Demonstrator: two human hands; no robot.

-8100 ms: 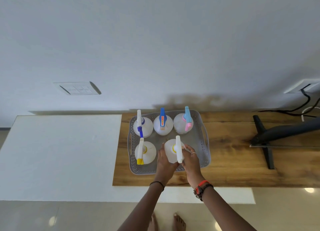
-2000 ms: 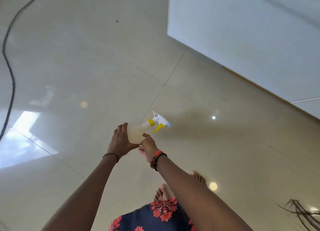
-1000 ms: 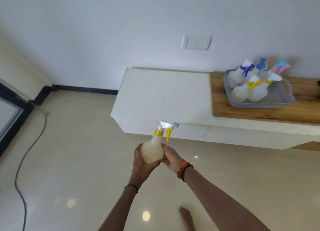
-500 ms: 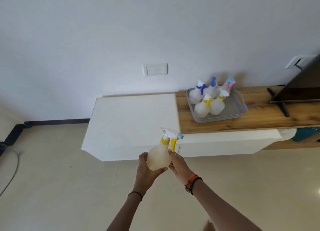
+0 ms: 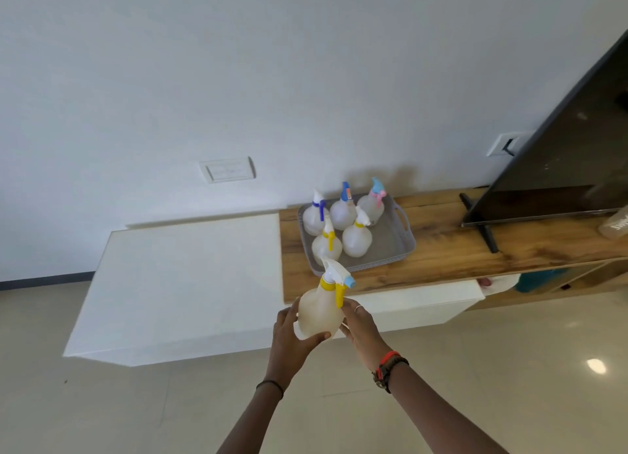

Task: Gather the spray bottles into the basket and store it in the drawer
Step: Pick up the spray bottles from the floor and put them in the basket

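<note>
A translucent spray bottle (image 5: 319, 312) with a yellow collar, yellow trigger and white head is upright between both hands, in front of the cabinet. My left hand (image 5: 291, 334) cups its base and left side. My right hand (image 5: 360, 328) grips its right side. Beyond it a grey perforated basket (image 5: 396, 246) sits on the wooden top (image 5: 441, 253) and holds several spray bottles (image 5: 355, 239) with blue, pink and yellow triggers. The basket's right half is bare. White drawer fronts (image 5: 407, 312) run below the wooden top.
A white cabinet top (image 5: 183, 270) lies left of the wood. A black TV (image 5: 560, 161) on a stand (image 5: 482, 222) fills the right side. A wall switch plate (image 5: 227, 169) and a socket (image 5: 506, 143) are on the wall. Glossy tiled floor (image 5: 509, 368) is below.
I have come closer to the cabinet, still carrying the yellow-trigger bottle in both hands. The basket and the TV look larger and nearer than half a second ago.
</note>
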